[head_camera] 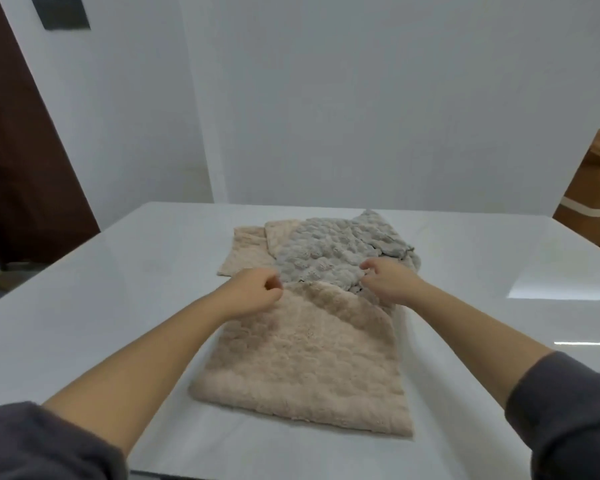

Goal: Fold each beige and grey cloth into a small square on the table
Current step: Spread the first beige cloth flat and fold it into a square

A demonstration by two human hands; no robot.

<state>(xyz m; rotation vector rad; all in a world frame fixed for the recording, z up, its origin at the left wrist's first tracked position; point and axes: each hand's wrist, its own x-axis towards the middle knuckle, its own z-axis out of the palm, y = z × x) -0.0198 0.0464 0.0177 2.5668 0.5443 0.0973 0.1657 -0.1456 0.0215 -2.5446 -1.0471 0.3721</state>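
A fluffy beige cloth point(302, 362) lies spread on the white table point(94, 306) in front of me. Beyond it a bubbly grey cloth point(329, 252) overlaps its far edge. A thinner beige cloth point(248, 252) peeks out to the left of the grey one. My left hand point(253, 289) sits at the fluffy cloth's far left corner with fingers curled, pinching the edge there. My right hand point(387, 278) is at the far right corner where grey and beige meet, fingers curled into the fabric. Which layer each hand grips is hard to tell.
A brown cardboard box point(594, 188) stands off the table's right side. A dark door point(18, 150) is at the left, and a white wall rises behind the table's far edge.
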